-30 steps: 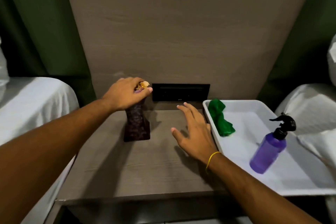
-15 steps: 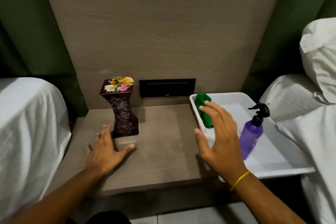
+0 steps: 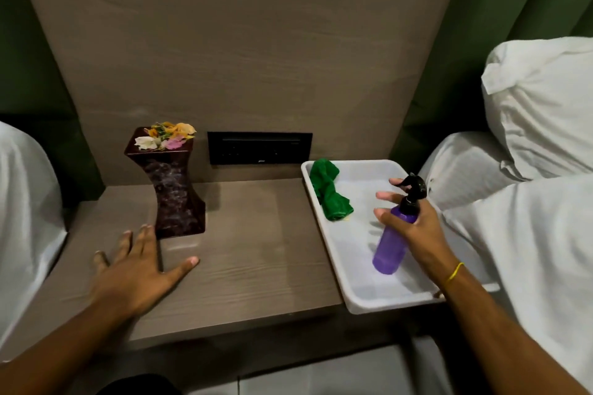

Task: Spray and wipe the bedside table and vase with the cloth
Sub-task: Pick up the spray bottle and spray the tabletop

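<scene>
A dark marbled vase [image 3: 175, 189] with small flowers on top stands at the back left of the wooden bedside table [image 3: 256, 250]. My left hand [image 3: 138, 269] lies flat on the table just in front of the vase, fingers spread, holding nothing. A purple spray bottle [image 3: 393, 244] with a black trigger stands in the white tray [image 3: 337, 253]. My right hand [image 3: 414, 228] is right behind the bottle, fingers apart and curved around its neck, not closed on it. A crumpled green cloth [image 3: 329, 192] lies at the tray's far left corner.
The tray overhangs the table's right edge, next to a bed with white sheets and a pillow [image 3: 542, 106]. Another white-covered bed [image 3: 25, 221] borders the table on the left. A black switch panel [image 3: 259, 148] sits in the wood wall behind.
My left hand let go of the vase top and came down flat onto the table. My right hand moved right, from over the table into the tray up to the spray bottle.
</scene>
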`<state>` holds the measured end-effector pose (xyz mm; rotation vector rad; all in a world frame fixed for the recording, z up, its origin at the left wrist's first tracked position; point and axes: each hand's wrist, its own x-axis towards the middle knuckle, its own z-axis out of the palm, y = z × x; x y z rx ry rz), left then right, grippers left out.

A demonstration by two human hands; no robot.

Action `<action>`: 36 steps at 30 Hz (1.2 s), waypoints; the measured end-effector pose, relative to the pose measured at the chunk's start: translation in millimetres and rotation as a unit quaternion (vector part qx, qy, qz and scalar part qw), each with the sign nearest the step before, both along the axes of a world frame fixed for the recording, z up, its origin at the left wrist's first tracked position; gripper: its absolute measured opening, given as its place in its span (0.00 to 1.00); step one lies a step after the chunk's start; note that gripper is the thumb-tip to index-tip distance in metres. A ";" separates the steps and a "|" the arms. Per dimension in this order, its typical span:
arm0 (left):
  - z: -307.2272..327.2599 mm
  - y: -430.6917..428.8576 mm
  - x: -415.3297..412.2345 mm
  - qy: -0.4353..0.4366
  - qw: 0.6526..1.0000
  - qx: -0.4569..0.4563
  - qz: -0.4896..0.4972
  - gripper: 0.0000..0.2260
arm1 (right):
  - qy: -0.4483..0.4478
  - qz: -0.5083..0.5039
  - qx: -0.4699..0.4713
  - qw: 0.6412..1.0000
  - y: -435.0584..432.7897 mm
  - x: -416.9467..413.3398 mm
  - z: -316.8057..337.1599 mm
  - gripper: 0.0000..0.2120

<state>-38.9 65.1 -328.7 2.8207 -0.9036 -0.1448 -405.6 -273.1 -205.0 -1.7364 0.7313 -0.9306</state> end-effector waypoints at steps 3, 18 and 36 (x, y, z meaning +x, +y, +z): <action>4.3 -0.2 -3.3 -0.004 1.000 0.005 -0.001 0.62 | 0.035 0.016 -0.033 0.999 3.1 7.9 1.3 0.28; 10.5 2.0 -10.6 -0.003 1.000 -0.003 0.009 0.62 | 0.104 0.115 -0.156 0.976 142.7 136.0 59.2 0.23; 3.4 -0.8 -5.6 0.001 1.000 0.000 0.013 0.63 | 0.105 0.248 -0.052 0.962 204.3 180.6 12.0 0.12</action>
